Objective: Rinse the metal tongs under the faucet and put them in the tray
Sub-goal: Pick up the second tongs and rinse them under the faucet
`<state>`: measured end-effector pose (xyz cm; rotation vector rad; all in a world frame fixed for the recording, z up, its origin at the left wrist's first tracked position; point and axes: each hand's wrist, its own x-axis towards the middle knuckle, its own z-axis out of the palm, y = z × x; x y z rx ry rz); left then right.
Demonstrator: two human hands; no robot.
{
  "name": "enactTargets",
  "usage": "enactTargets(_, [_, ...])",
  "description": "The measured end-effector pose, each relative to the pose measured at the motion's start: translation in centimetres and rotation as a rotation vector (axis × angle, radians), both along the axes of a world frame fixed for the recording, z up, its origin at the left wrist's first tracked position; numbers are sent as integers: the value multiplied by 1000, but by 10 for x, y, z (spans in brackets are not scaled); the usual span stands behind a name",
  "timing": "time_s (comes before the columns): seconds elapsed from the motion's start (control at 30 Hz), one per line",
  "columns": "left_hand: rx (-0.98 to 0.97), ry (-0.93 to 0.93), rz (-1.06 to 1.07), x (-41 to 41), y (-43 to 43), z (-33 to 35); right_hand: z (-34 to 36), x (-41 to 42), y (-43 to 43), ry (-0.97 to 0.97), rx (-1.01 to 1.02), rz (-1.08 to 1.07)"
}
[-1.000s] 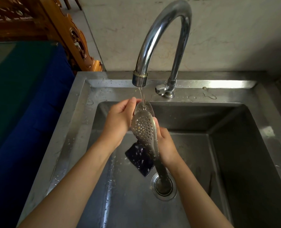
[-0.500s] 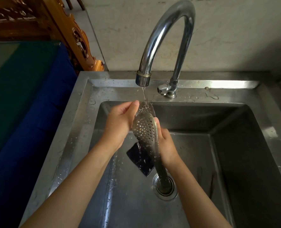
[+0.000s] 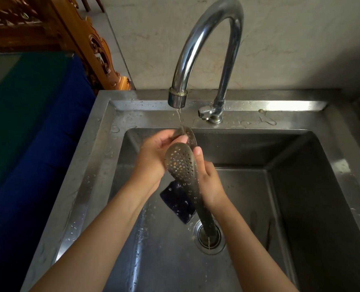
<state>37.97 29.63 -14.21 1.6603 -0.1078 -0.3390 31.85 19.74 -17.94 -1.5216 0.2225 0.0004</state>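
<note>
Steel, wet, so slip risk first. The metal tongs (image 3: 181, 163) are held over the basin of the sink (image 3: 103, 144), near its back edge, under a thin stream from the faucet (image 3: 206, 28). The right hand (image 3: 210, 182) wraps the arms below the heads; the left hand (image 3: 153, 159) curls its fingers round the far head, where the water lands.

Slick metal could let them drop toward the drain (image 3: 209, 237) or the dark blue pad (image 3: 178, 203) below. The thin flow may leave residue: the near head sits out of the stream and shows a pale speck among its holes.

Tongs: dull grey, two perforated spoon-shaped heads, parted, narrow arms pointing down. Tray — not in view.
</note>
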Motion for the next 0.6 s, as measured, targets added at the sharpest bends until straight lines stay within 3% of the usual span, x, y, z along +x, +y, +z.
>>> enactTargets(0.1, [16, 2, 77, 4, 3, 4, -4, 1, 3, 1, -84, -51])
enactTargets(0.23, [-158, 54, 211, 9, 30, 15, -7, 5, 1, 65, -105, -188])
enactTargets(0.33, [-39, -206, 319, -6, 37, 25, -2, 6, -7, 88, 30, -91])
enactTargets(0.43, [177, -489, 238, -29, 19, 28, 6, 8, -7, 10, 233, -7])
enactTargets(0.5, [206, -424, 152, -31, 3, 23, 11, 9, -4, -26, 253, -22])
enactTargets(0.6, [102, -174, 222, -13, -10, 21, 14, 7, 1, -21, 144, -155])
